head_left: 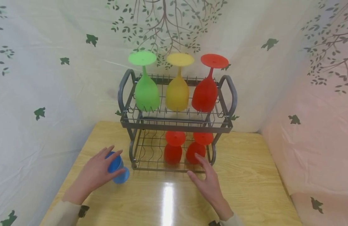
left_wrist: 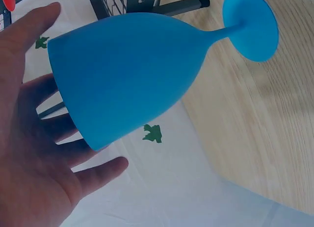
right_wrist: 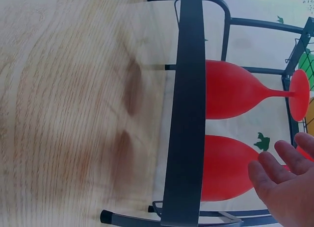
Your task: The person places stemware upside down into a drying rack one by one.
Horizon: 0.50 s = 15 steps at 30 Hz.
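A blue wine glass [head_left: 121, 175] stands upright on its foot at the table's left, beside the rack. My left hand [head_left: 97, 172] is over its rim, fingers and thumb spread apart. In the left wrist view, that hand [left_wrist: 44, 153] is around the blue bowl [left_wrist: 132, 75], its fingers partly hidden behind it and the thumb away from it. My right hand [head_left: 209, 185] holds nothing, fingers loosely extended before the rack's lower tier. Nearest to it is an upside-down red wine glass [head_left: 195, 152]; in the right wrist view, the hand [right_wrist: 289, 180] overlaps a red glass's stem.
A black two-tier dish rack [head_left: 176, 128] stands at the table's back. Its upper tier bears upside-down green [head_left: 147, 94], yellow [head_left: 177, 95] and red [head_left: 205, 95] glasses. Another red glass [head_left: 173, 153] sits on the lower tier. Patterned white cloth [head_left: 63, 94] hangs behind the wooden table [head_left: 241, 175].
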Motion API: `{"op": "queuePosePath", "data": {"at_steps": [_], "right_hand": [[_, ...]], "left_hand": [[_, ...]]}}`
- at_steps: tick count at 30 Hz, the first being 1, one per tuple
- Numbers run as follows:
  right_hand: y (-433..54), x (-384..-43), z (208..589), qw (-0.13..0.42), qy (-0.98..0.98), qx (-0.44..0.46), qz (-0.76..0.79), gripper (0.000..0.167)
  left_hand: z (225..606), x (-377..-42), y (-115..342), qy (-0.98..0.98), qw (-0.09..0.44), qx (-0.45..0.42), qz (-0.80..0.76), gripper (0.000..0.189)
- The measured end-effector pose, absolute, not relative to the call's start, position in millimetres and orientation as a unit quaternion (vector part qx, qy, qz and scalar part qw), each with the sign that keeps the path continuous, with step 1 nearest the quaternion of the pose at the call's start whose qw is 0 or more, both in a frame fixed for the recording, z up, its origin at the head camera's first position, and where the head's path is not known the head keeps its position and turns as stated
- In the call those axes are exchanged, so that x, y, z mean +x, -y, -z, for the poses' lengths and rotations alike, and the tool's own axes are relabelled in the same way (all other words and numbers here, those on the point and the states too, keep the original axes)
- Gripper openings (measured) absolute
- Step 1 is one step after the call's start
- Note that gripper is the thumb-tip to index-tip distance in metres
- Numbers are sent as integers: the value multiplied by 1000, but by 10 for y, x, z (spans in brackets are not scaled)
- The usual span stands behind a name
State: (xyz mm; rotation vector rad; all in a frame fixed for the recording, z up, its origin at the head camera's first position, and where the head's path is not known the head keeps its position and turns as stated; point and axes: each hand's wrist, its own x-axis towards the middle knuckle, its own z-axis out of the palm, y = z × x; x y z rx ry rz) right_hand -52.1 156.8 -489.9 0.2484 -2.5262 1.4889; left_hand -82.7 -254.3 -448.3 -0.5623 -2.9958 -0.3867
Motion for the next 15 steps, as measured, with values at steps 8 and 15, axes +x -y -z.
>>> {"op": "queuePosePath", "data": {"at_steps": [8,15], "right_hand": [[-1586,-524,4951,108,856,88,-499,65],[-1579,-533,4957,112,855,87,-499,65]], "left_hand": [[4446,-821,2554,975,16,-169,140,62],[4380,-768,2553,977,2,-137,163,61]]}}
